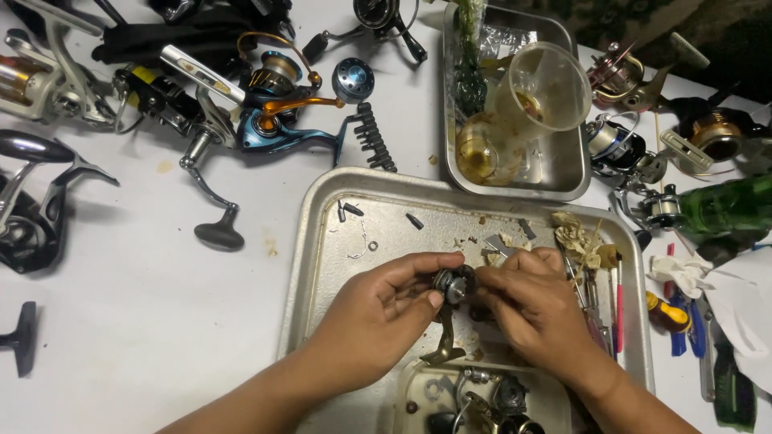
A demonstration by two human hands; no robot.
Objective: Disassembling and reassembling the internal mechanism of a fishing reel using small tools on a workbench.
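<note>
Metal tray (322, 241), left hand (378, 317), right hand (535, 309), reel part (453, 285)

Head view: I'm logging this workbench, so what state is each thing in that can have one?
Left hand: closed on the small reel part.
Right hand: fingertips on the same part.
Small reel part: held above the metal tray.
Plastic cup: tipped on its side, nearly empty.
Blue and orange reel: lying on its side.
Green bottle: lying flat.
</note>
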